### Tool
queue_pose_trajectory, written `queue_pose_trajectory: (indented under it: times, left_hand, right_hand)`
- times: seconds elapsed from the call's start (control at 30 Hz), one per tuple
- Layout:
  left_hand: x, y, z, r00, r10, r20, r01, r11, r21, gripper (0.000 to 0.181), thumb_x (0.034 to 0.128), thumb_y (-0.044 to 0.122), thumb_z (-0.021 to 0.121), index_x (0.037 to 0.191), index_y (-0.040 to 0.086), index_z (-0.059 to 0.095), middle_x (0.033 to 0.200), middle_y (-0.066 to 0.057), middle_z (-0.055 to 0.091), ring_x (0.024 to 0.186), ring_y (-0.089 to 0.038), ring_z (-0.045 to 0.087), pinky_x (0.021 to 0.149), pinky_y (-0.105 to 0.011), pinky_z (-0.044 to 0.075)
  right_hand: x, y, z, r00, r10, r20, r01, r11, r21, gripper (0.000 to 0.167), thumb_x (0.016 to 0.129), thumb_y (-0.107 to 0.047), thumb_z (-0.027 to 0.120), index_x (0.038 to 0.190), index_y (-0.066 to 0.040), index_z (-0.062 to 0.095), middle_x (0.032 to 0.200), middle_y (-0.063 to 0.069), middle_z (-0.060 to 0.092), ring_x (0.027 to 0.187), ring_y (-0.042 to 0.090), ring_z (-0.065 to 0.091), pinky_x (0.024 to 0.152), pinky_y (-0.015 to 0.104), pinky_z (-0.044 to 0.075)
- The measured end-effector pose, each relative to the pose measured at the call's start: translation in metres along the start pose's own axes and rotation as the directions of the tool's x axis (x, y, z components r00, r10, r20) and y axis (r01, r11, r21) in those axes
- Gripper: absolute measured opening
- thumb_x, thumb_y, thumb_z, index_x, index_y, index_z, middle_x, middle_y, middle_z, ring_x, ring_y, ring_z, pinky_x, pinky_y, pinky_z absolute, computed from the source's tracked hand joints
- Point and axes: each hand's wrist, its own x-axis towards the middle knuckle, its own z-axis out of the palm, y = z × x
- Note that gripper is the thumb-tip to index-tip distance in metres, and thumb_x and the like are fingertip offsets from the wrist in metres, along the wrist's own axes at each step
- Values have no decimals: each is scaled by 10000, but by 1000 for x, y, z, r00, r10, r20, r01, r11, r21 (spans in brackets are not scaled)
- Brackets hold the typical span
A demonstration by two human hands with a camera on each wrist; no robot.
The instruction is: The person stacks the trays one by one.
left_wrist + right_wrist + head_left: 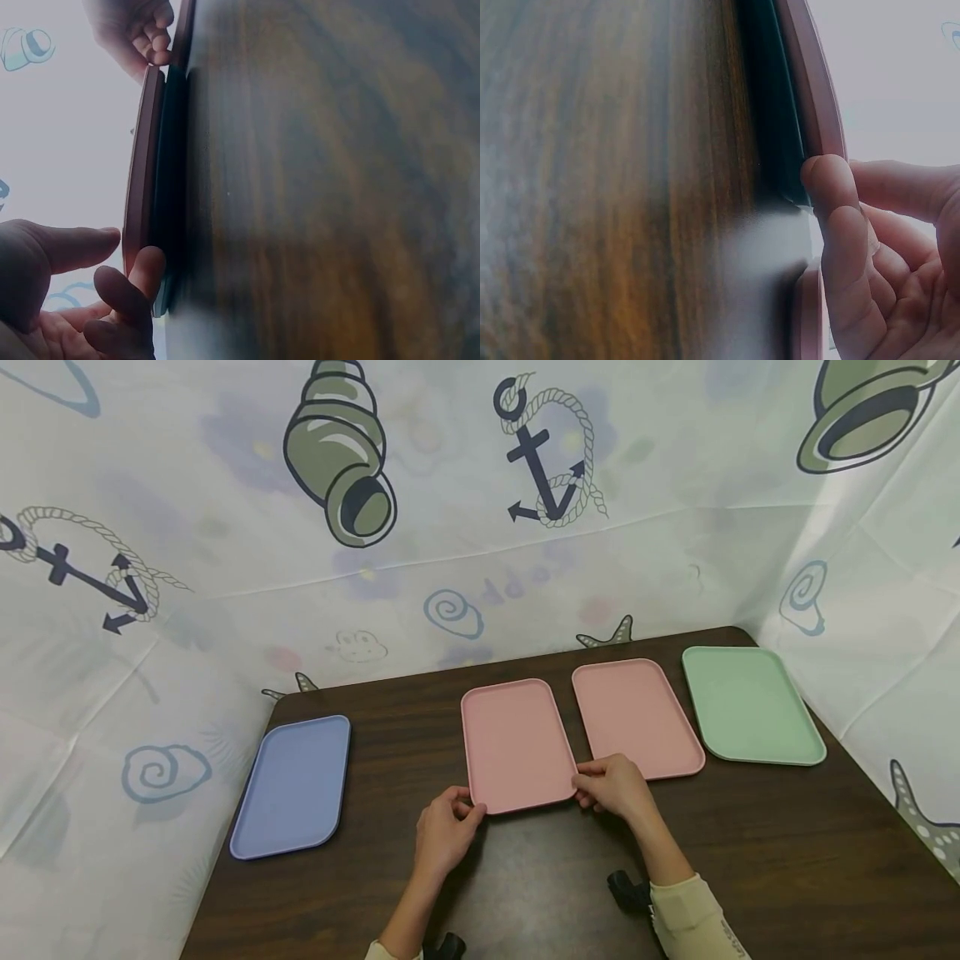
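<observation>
Layering appeared partial: left hand [442,833] and right hand [617,787] pinched near corners of the central pink rectangular plastic tray [519,745] over a dark-green edge [172,150]. Rectangular blue tray [294,787] at left, second pink tray [636,717] and pale-green tray [752,703] at right lay separate.

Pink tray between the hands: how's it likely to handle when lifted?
The pink tray is probably stiff: its edges look straight. Likely light for its size, being thin edge-on in the wrist views. Its far end may dip, since the left hand and right hand hold only the near corners.
</observation>
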Motion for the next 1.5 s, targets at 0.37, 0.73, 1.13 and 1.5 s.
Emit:
queue_pose_trajectory:
  times: [0.37, 0.73, 1.13, 1.5]
  left_hand:
    - [-2, 1, 0, 1000, 9, 22, -9, 1000, 27, 324, 860, 251, 735, 1112, 51, 694, 698, 77, 641, 599, -102, 524, 591, -338, 439]
    - [-3, 1, 0, 999, 13, 50, -15, 999, 44, 366, 863, 274, 728, 1150, 50, 684, 708, 79, 642, 596, -101, 517, 584, -336, 437]
    - [-6, 4, 0, 997, -16, 80, 12, 999, 50, 468, 879, 305, 717, 1248, 26, 649, 736, 77, 663, 606, -108, 521, 588, -329, 434]
    - [-9, 4, -2, 995, 3, 95, -7, 999, 41, 505, 882, 298, 721, 1288, 11, 629, 741, 69, 673, 547, -111, 477, 515, -303, 386]
  right_hand:
    - [-1, 1, 0, 1000, -20, -12, 20, 1000, -14, 274, 874, -77, 692, 1118, 48, 708, 659, 41, 688, 560, 151, 655, 502, 301, 518]
    - [-3, 2, 0, 1000, -19, -19, 19, 1000, -19, 268, 877, -82, 696, 1116, 37, 712, 662, 32, 690, 563, 144, 653, 495, 287, 505]
    - [-3, 1, 0, 1000, 17, -11, -17, 1000, -22, 282, 879, -94, 709, 1128, 38, 697, 677, 30, 694, 570, 152, 659, 496, 275, 500]
    - [-4, 3, 1, 1000, 23, -6, -23, 1000, -2, 295, 890, -105, 700, 1143, 46, 684, 693, 40, 700, 585, 165, 667, 507, 290, 510]
